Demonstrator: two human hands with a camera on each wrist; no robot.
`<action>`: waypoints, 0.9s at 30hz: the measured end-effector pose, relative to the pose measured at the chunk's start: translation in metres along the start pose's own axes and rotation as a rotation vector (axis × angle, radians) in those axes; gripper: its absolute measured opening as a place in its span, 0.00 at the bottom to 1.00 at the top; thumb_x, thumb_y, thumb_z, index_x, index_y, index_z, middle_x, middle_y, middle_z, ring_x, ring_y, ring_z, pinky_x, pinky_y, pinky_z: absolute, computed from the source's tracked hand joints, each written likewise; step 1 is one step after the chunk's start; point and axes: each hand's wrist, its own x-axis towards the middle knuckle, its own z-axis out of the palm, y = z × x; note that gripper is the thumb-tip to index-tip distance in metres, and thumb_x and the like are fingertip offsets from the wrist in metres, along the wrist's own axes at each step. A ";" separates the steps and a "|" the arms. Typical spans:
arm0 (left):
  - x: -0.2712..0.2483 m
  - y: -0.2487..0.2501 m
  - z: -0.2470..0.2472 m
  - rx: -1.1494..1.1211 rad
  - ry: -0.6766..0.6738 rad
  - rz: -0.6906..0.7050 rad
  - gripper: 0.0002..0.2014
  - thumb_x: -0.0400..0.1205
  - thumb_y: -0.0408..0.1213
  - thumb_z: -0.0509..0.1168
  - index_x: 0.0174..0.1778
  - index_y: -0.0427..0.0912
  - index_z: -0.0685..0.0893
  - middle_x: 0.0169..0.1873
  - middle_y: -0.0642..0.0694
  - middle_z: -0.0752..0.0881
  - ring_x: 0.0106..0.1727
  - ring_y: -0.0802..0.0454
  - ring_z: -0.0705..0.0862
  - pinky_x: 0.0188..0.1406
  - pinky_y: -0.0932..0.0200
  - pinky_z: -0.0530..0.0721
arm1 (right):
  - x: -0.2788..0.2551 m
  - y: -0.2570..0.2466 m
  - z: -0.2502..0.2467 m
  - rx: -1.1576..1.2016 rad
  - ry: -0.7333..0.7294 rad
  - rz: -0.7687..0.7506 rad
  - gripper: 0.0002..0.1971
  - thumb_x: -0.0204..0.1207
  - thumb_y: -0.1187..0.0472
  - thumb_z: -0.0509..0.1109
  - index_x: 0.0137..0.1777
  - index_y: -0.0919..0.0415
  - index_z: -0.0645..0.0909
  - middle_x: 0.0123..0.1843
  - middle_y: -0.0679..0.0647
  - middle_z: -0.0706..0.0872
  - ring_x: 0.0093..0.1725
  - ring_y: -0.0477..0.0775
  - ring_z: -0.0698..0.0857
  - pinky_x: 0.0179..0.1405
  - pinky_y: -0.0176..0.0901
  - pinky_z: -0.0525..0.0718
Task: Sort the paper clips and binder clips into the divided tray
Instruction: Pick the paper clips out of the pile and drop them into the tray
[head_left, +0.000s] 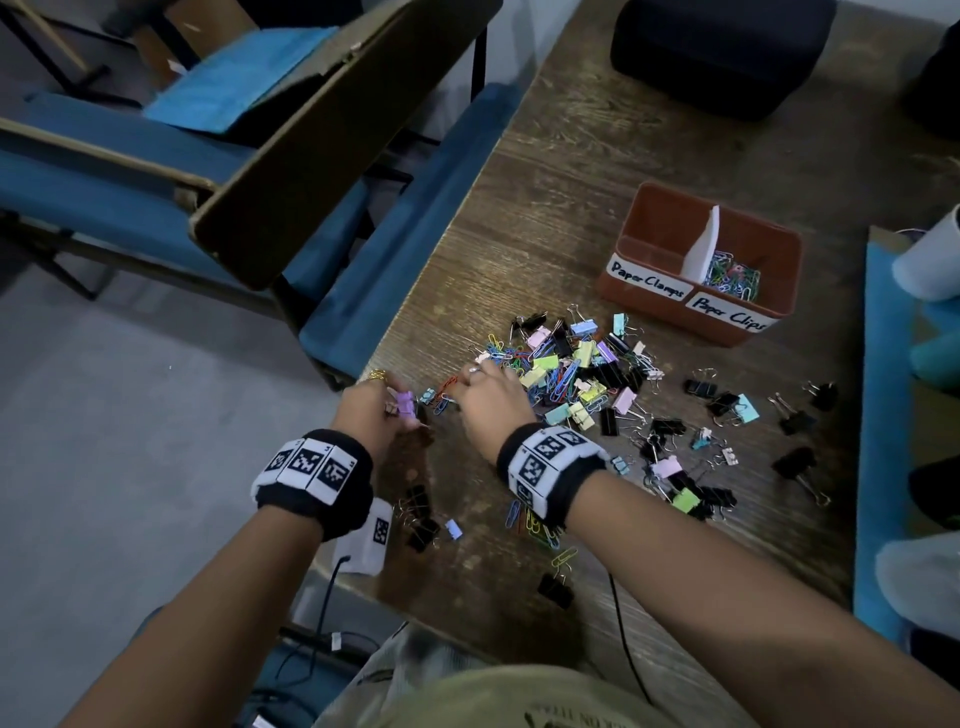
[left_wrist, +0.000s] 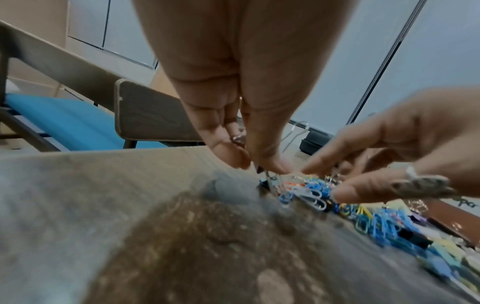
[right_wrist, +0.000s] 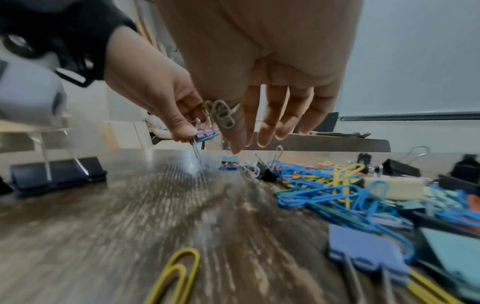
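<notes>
Your left hand (head_left: 375, 410) pinches a purple binder clip (head_left: 404, 403); right hand (head_left: 488, 400) spread; most of the pile (head_left: 576, 374) stays unsorted outside the tray (head_left: 654, 208).

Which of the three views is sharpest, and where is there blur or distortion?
The head view is sharpest: the labels on the tray are readable, though the room is dim. The left wrist view smears the table nearby. The right wrist view streaks the wood and bulges the right hand.

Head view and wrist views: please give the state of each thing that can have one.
left hand: holds small purple binder clips
right hand: open, fingers down over the pile
divided tray: "Paper Clips" side part filled, "Paper Clamps" side looks empty
</notes>
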 end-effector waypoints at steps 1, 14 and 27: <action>-0.002 -0.002 0.002 0.011 -0.010 -0.007 0.14 0.69 0.33 0.77 0.42 0.46 0.77 0.39 0.48 0.84 0.41 0.52 0.79 0.42 0.64 0.73 | 0.006 -0.004 0.003 -0.013 -0.005 -0.007 0.18 0.78 0.66 0.60 0.67 0.57 0.76 0.66 0.56 0.78 0.68 0.58 0.70 0.65 0.52 0.69; -0.015 -0.015 0.010 0.029 -0.090 0.052 0.18 0.72 0.32 0.74 0.59 0.45 0.84 0.48 0.48 0.84 0.49 0.51 0.80 0.45 0.67 0.69 | 0.033 0.011 0.007 -0.233 -0.193 -0.075 0.11 0.80 0.61 0.61 0.60 0.57 0.80 0.60 0.53 0.84 0.68 0.57 0.71 0.65 0.53 0.66; -0.031 -0.033 0.017 0.007 -0.035 -0.022 0.11 0.76 0.37 0.71 0.54 0.45 0.84 0.41 0.51 0.83 0.44 0.54 0.78 0.47 0.63 0.73 | -0.016 0.001 0.010 0.083 -0.289 -0.199 0.18 0.74 0.55 0.71 0.61 0.63 0.79 0.61 0.59 0.81 0.64 0.58 0.75 0.63 0.49 0.74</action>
